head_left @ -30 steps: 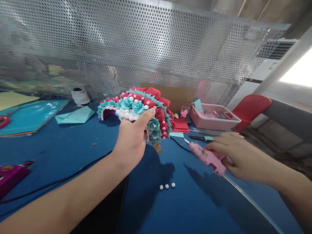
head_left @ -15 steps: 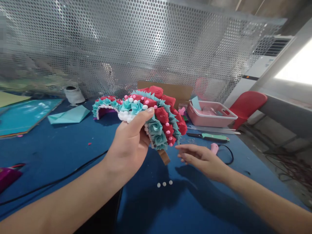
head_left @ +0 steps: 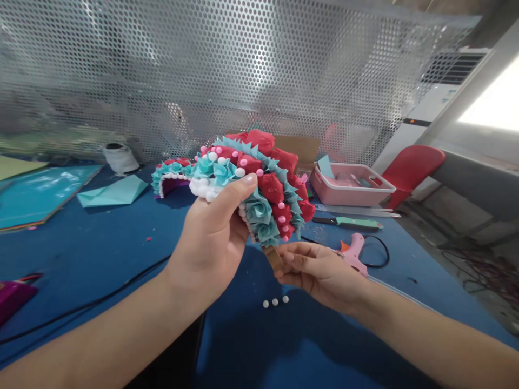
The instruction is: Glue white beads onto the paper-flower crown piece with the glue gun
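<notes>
My left hand (head_left: 217, 232) is wrapped round a curved craft piece (head_left: 271, 186) covered in red and teal paper flowers, with pink and white beads dotted over it. The thumb presses on its decorated face. From its lower end sticks out a brown cardboard tab (head_left: 273, 258), and the fingertips of my right hand (head_left: 314, 270) pinch that tab. Three white beads (head_left: 275, 302) lie in a row on the blue table below. Just behind my right hand rests a pink glue gun (head_left: 355, 254) with an orange trigger.
A similar flowered arch (head_left: 172, 172) stands at the back left, near folded teal paper (head_left: 113, 192) and a white roll (head_left: 120, 158). At the back right are a pink basket (head_left: 352, 192) and a green-handled knife (head_left: 359, 223). A black cord (head_left: 121, 287) crosses the left side.
My right hand has moved left and closed on the cardboard tab. The glue gun shows more now. The craft piece stays in my left hand, tilted slightly differently.
</notes>
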Available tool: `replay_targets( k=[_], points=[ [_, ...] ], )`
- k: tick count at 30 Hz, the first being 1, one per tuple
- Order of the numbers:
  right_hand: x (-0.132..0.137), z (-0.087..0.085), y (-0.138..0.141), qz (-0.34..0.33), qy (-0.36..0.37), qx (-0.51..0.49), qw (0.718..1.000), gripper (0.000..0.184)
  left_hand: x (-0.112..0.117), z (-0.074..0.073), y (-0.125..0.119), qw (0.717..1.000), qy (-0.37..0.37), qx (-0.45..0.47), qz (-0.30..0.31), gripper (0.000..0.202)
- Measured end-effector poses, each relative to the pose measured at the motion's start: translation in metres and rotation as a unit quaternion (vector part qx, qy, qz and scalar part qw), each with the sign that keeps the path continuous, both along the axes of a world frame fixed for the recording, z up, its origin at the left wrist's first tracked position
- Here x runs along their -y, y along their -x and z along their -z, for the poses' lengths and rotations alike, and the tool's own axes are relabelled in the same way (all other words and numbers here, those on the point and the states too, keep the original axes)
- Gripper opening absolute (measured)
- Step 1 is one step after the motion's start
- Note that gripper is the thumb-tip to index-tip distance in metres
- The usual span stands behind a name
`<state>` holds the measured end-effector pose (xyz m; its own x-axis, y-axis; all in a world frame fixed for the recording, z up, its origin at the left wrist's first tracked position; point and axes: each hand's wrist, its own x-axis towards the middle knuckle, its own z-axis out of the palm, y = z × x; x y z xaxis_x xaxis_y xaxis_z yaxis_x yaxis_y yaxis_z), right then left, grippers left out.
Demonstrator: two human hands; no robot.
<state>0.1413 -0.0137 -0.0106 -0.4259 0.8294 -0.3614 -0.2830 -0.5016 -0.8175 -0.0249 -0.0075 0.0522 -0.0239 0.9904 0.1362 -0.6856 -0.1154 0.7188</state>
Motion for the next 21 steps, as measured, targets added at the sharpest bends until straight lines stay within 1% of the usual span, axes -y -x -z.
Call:
replay_targets(
  k=[3,6,8,10,12,15,16,17,18,19,21],
  points=[
    [0.001,-0.001,0.002,-0.015,0.015,-0.025,0.999,0.029,0.002,0.000,-0.001,1.000,-0.007,-0.004,0.001,0.009],
    [0.001,-0.002,0.006,-0.014,0.016,-0.052,0.998,0.026,0.004,0.001,-0.001,1.000,-0.003,-0.003,0.004,0.006],
    [0.000,-0.001,0.007,-0.002,0.010,-0.052,0.999,0.025,0.004,0.001,-0.001,1.000,0.002,0.003,0.007,0.006],
    [-0.001,0.001,0.006,0.015,0.000,-0.023,1.000,0.026,0.004,0.000,-0.001,1.000,0.003,0.007,0.005,0.008],
    [0.000,0.005,0.002,0.030,-0.023,0.028,0.999,0.029,0.003,-0.001,0.000,1.000,-0.002,0.004,-0.001,0.007],
    [0.006,0.007,-0.006,0.019,-0.099,0.123,0.987,0.032,0.000,-0.001,0.000,1.000,-0.004,-0.003,-0.012,0.007],
    [0.009,0.005,-0.009,0.006,-0.140,0.157,0.978,0.031,-0.001,0.000,-0.001,1.000,-0.003,-0.002,-0.014,0.008],
    [0.012,0.000,-0.012,-0.011,-0.195,0.194,0.961,0.028,-0.001,0.001,-0.001,1.000,0.000,-0.001,-0.015,0.009],
    [0.015,-0.007,-0.016,-0.028,-0.266,0.229,0.936,0.024,-0.002,0.002,-0.002,1.000,0.002,0.000,-0.018,0.011],
    [0.018,-0.016,-0.019,-0.043,-0.348,0.255,0.901,0.017,-0.003,0.003,-0.003,1.000,0.006,0.000,-0.022,0.012],
    [0.023,-0.039,-0.024,-0.057,-0.518,0.275,0.808,0.001,-0.003,0.005,-0.005,0.999,0.024,-0.001,-0.026,0.013]
  ],
)
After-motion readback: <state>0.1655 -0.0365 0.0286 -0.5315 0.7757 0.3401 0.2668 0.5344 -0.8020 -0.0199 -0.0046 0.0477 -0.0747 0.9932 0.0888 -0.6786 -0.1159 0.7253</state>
